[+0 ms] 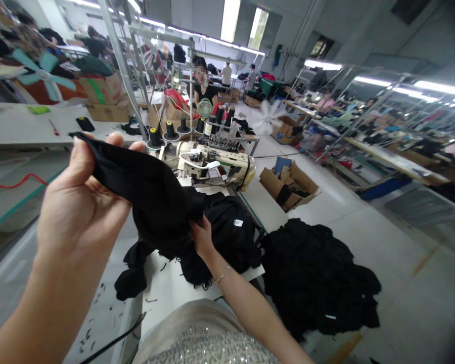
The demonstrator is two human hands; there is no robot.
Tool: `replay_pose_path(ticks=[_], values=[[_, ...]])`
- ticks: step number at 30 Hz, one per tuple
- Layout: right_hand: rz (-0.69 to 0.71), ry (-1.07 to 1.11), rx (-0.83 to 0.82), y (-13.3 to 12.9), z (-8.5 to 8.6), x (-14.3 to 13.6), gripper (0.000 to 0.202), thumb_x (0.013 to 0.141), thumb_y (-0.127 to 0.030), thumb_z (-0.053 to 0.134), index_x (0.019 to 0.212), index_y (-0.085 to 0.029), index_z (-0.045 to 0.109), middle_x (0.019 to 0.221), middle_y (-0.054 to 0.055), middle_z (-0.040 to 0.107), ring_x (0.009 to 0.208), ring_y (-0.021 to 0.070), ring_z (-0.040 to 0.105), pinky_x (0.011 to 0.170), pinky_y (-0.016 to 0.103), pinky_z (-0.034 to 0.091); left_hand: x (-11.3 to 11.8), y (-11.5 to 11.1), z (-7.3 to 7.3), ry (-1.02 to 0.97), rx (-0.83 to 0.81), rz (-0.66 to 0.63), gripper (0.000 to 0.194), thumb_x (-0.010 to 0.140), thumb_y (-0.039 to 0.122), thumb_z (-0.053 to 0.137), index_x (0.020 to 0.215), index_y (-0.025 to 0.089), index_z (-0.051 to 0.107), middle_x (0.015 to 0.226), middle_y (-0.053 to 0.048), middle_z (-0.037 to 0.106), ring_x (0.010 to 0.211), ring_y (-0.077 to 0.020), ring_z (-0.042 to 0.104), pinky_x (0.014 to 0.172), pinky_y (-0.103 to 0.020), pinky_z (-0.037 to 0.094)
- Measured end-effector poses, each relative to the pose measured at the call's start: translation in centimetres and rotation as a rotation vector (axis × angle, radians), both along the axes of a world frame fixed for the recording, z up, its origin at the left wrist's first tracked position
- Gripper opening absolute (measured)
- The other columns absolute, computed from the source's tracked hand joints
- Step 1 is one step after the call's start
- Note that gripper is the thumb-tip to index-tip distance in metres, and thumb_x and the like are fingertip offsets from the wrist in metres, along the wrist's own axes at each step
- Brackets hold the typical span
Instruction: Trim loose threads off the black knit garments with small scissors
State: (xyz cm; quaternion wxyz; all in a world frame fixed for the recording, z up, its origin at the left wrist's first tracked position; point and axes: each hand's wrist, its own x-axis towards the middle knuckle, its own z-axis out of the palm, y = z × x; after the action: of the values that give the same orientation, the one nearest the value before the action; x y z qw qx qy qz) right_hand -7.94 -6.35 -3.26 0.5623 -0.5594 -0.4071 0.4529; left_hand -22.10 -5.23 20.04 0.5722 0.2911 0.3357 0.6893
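Note:
My left hand is raised on the left, its thumb and fingers closed on one end of a black garment. The cloth stretches across to my right hand, which pinches its other side near the middle of the view. Which part of the garment each hand grips, I cannot tell. Under and behind my right hand lies a heap of black fabric with a small white label, on the white sewing table. A cream sewing machine stands just beyond the cloth.
Black thread cones stand behind the machine. To the right, a large pile of black garments lies low beside the table. An open cardboard box sits on the floor. A co-worker sits ahead. Thread scraps litter the left side.

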Motion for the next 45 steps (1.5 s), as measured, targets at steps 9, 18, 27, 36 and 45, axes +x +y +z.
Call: replay_pose_path(ticks=[9,18,27,36,45], values=[[-0.548,-0.802,0.894,-3.6,17.9,13.0,0.012,0.079,-0.020,0.055,0.089,-0.019,0.061,0.084,0.004,0.061,0.082,0.0202,0.060,0.076,0.036,0.047,-1.2,3.6,-14.5,0.327,-0.127,-0.113,0.024,0.077,0.041,0.061,0.089,0.022,0.055,0.087,0.001,0.070,0.094,-0.0198,0.063,0.083,-0.031,0.050],[-0.774,-1.087,0.631,3.5,24.4,21.1,0.028,0.088,-0.022,0.042,0.106,-0.005,0.056,0.102,0.012,0.059,0.099,0.0190,0.053,0.087,0.034,0.038,-3.2,-5.2,-25.8,0.833,-0.255,-0.501,0.034,0.055,0.052,0.072,0.066,0.020,0.068,0.076,-0.005,0.072,0.083,-0.0288,0.062,0.084,-0.036,0.045],[0.071,-0.870,-0.137,3.8,10.8,17.0,0.017,0.074,-0.028,0.066,0.088,-0.018,0.063,0.060,-0.001,0.054,0.066,0.0164,0.053,0.065,0.027,0.039,-2.4,-5.7,-20.7,0.348,-0.736,-0.488,0.039,0.064,0.038,0.072,0.097,0.018,0.068,0.108,-0.008,0.068,0.097,-0.0271,0.063,0.086,-0.035,0.048],[0.488,-0.140,-0.459,-5.3,-2.7,6.1,0.043,0.086,-0.049,0.039,0.093,-0.012,0.061,0.063,-0.003,0.046,0.036,0.0027,0.024,0.033,0.017,0.016,-0.8,-6.2,-20.4,0.194,-0.710,-0.705,0.020,0.070,0.035,0.070,0.080,0.019,0.070,0.086,-0.004,0.074,0.083,-0.0209,0.067,0.075,-0.026,0.050],[0.359,0.182,-0.445,-3.6,-4.4,4.8,0.048,0.076,-0.056,0.052,0.090,-0.011,0.062,0.064,-0.001,0.050,0.038,0.0017,0.026,0.035,0.017,0.012,-0.5,-5.9,-21.3,0.353,-0.662,-0.682,0.016,0.069,0.036,0.069,0.076,0.021,0.070,0.086,0.000,0.073,0.089,-0.0188,0.063,0.076,-0.021,0.046]])
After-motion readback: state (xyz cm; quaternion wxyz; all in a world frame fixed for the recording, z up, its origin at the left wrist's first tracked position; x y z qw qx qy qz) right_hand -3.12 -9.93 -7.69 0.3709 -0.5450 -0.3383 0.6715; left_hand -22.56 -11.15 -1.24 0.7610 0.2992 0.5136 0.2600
